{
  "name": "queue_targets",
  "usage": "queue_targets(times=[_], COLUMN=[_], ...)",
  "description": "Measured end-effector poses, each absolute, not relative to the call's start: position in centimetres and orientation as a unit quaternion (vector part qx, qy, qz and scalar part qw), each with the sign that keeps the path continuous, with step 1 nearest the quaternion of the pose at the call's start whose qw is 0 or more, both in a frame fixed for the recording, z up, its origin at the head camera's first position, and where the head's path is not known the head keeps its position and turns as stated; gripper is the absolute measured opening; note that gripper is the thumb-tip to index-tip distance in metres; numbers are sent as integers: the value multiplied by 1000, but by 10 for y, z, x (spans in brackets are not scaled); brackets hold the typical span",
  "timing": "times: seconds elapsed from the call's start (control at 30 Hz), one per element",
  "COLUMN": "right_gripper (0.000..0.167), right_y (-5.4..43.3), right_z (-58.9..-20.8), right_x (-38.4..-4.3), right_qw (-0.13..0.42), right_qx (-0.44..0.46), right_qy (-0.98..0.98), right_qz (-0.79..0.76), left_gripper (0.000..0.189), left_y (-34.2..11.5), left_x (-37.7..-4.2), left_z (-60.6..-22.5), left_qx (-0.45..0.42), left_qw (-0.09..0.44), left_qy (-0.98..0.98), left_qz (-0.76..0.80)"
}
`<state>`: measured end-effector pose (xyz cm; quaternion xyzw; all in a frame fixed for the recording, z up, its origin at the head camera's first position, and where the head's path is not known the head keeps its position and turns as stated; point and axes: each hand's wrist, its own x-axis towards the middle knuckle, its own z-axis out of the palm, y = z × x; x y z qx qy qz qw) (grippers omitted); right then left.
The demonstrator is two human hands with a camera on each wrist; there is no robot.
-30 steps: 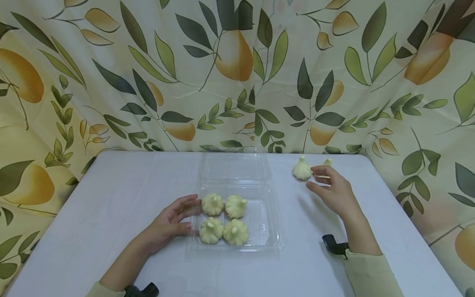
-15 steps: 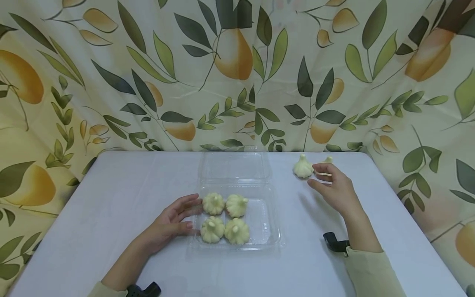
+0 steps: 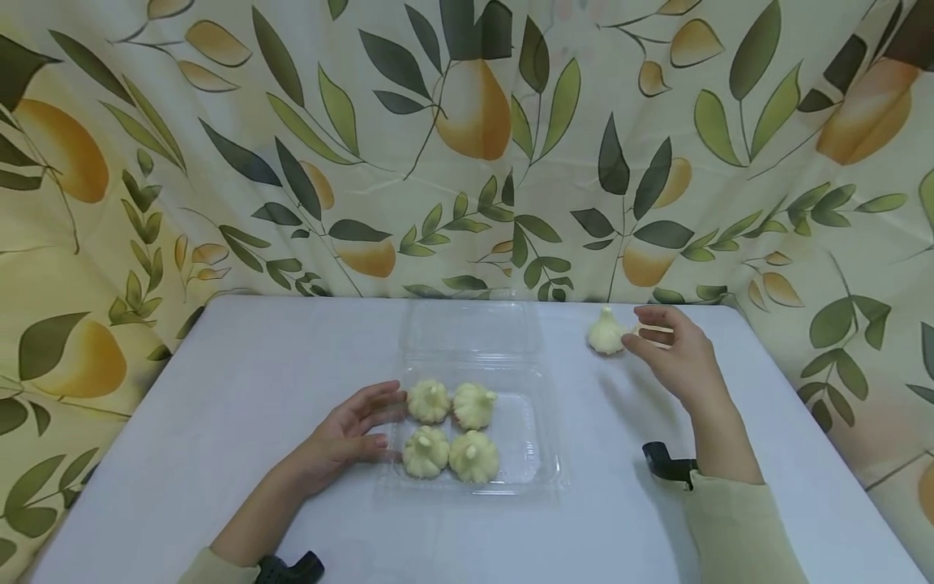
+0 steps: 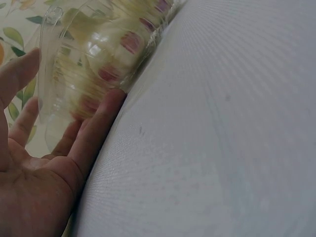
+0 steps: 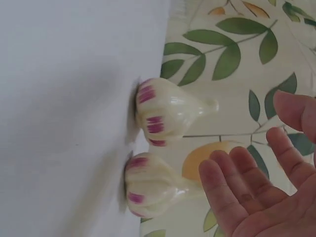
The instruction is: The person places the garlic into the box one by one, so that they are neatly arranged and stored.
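In the head view, a clear plastic clamshell box (image 3: 527, 430) stands with its lid folded back, several pale garlic bulbs (image 3: 474, 457) in its left part. My left hand (image 3: 346, 438) rests at the box's left wall, fingers loosely spread; the left wrist view has its fingertips (image 4: 114, 96) low against the plastic. At the back right, a garlic bulb (image 3: 606, 332) sits on the table, with a second mostly hidden behind my right hand (image 3: 674, 353). In the right wrist view both bulbs show purple streaks, and my relaxed fingers overlap the stem of the nearer bulb (image 5: 150, 185).
A white-covered table (image 3: 241, 373) carries everything. Behind it hangs a curtain (image 3: 452, 203) printed with leaves and fruit, close to the table's back edge. The transparent lid (image 3: 470, 328) lies back toward that edge. Black wrist cameras (image 3: 667, 466) sit on both wrists.
My right hand has shifted slightly right, away from the left loose bulb, and now covers the stem tip of the other one. The left hand stays at the box. The head view has turned a little.
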<state>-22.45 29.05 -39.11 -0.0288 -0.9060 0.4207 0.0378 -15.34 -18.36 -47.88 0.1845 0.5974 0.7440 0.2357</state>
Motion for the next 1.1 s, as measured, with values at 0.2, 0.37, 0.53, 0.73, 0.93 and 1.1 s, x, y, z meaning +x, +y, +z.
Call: queue_targets(times=[0.2, 0.37, 0.53, 0.73, 0.93, 1.1], right_gripper=[62, 67, 66, 65, 67, 69], right_y=[302, 308, 312, 316, 320, 323], right_z=[-387, -389, -392, -399, -406, -411], right_x=[-231, -238, -241, -245, -248, -249], right_qw=[52, 58, 63, 60, 53, 49], right_qx=[-49, -94, -117, -112, -120, -115], right_qy=[-900, -886, -885, -889, -896, -896], right_qz=[431, 450, 446, 440, 425, 425], left_gripper=[72, 72, 72, 73, 74, 74], left_y=[-183, -182, -183, -183, -184, -185], left_x=[-151, -151, -153, -153, -154, -154], left_z=[-478, -478, -479, -478, -480, -481], left_qx=[179, 179, 186, 181, 178, 183], left_qw=[237, 238, 236, 237, 239, 240], left_qy=[604, 604, 599, 598, 598, 599], left_qz=[740, 740, 742, 744, 744, 742])
